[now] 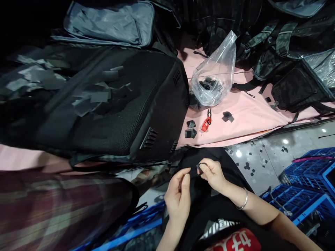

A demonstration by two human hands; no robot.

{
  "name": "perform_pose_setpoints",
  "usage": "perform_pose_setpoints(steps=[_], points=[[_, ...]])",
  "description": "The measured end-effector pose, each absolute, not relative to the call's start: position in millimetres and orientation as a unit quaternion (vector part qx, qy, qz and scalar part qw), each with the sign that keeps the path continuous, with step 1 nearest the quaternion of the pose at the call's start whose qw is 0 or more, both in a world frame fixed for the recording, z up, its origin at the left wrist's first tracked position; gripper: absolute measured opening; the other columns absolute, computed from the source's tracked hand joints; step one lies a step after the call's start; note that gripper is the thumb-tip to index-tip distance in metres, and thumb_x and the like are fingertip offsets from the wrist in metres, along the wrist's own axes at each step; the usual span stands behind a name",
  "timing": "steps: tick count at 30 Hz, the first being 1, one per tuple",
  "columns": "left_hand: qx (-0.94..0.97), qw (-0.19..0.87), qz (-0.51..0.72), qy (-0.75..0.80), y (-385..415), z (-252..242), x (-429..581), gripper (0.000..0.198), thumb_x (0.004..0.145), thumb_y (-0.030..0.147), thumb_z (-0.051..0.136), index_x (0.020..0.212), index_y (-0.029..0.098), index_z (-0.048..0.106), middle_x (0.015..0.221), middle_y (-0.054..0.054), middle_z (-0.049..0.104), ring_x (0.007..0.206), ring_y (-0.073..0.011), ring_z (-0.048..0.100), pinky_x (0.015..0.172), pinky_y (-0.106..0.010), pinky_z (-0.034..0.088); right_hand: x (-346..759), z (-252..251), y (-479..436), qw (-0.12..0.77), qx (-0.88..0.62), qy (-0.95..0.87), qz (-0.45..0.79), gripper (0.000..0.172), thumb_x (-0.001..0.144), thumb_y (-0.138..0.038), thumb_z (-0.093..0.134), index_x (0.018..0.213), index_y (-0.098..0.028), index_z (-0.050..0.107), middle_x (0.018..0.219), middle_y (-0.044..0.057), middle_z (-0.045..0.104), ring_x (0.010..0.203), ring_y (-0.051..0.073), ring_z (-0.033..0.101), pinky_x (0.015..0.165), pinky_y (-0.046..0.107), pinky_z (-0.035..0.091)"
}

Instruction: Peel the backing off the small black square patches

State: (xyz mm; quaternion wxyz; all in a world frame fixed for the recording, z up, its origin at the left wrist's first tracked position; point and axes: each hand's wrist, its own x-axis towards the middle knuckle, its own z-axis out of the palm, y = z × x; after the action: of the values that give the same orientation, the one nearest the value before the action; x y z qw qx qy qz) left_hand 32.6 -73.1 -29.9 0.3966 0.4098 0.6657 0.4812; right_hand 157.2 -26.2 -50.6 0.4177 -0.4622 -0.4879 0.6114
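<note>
Above the black cloth on my lap, my right hand (213,174) pinches a small dark strip (201,165), bent at the fingertips; a paler bit shows at its end. My left hand (179,195) is close beside it on the left, thumb and forefinger apart, with nothing visible between them and the other fingers curled. Beyond my hands, red-handled thread snips (206,122) rest on the pink cloth (209,136). Small black squares (191,133) lie left of the snips, and more black squares (228,116) lie to the right.
A large black padded backpack (157,118) fills the left, with loose grey pieces (91,99) on it. Behind the snips stands a clear plastic bag (214,83) holding black pieces. Blue crates (311,170) stand at lower right. Scraps dot the floor (272,153). Plaid fabric (65,209) is at lower left.
</note>
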Motion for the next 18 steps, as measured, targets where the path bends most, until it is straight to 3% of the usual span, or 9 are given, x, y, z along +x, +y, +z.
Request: perform_pose_setpoints(steps=[3, 8, 12, 15, 18], points=[[0.472, 0.375, 0.445, 0.662, -68, -23, 36, 0.032, 0.081, 0.035, 0.059, 0.109, 0.022, 0.065, 0.073, -0.001, 0.055, 0.068, -0.015, 0.053, 0.072, -0.027, 0.043, 158, -48, -28, 0.403, -0.482, -0.533, 0.566, 0.041, 0.088, -0.048, 0.043, 0.061, -0.017, 0.049, 0.053, -0.001, 0.046, 0.046, 0.007, 0.042, 0.045, 0.021, 0.031], [0.473, 0.376, 0.445, 0.661, -65, -18, 38, 0.029, 0.074, 0.037, 0.066, 0.099, 0.022, 0.069, 0.067, 0.001, 0.051, 0.062, -0.0136, 0.047, 0.063, -0.026, 0.042, 157, -44, -24, 0.406, -0.504, -0.54, 0.538, 0.051, 0.086, -0.052, 0.043, 0.049, -0.018, 0.034, 0.046, -0.003, 0.035, 0.045, 0.007, 0.032, 0.045, 0.023, 0.026], [0.362, 0.473, 0.483, 0.642, -63, -22, 36, 0.025, 0.071, 0.041, 0.07, 0.079, 0.017, 0.067, 0.066, 0.001, 0.052, 0.058, -0.0104, 0.044, 0.055, -0.023, 0.037, 159, -47, -21, 0.37, -0.454, -0.53, 0.613, 0.056, 0.08, -0.059, 0.051, 0.047, -0.017, 0.034, 0.044, -0.004, 0.034, 0.044, 0.005, 0.03, 0.043, 0.021, 0.023], [0.242, 0.583, 0.514, 0.58, -57, -24, 37, 0.033, 0.068, 0.04, 0.074, 0.06, 0.015, 0.054, 0.052, 0.007, 0.033, 0.046, -0.005, 0.027, 0.045, -0.02, 0.025, 160, -49, -20, 0.338, -0.421, -0.488, 0.686, 0.056, 0.075, -0.063, 0.056, 0.049, -0.016, 0.039, 0.041, -0.005, 0.037, 0.038, 0.004, 0.031, 0.04, 0.019, 0.022], [0.12, 0.673, 0.523, 0.509, -50, -23, 40, 0.035, 0.067, 0.034, 0.076, 0.06, 0.014, 0.048, 0.052, 0.009, 0.025, 0.043, -0.0025, 0.021, 0.041, -0.017, 0.022, 161, -49, -19, 0.327, -0.388, -0.433, 0.745, 0.056, 0.074, -0.066, 0.054, 0.054, -0.015, 0.045, 0.039, -0.004, 0.043, 0.033, 0.004, 0.035, 0.037, 0.018, 0.025]])
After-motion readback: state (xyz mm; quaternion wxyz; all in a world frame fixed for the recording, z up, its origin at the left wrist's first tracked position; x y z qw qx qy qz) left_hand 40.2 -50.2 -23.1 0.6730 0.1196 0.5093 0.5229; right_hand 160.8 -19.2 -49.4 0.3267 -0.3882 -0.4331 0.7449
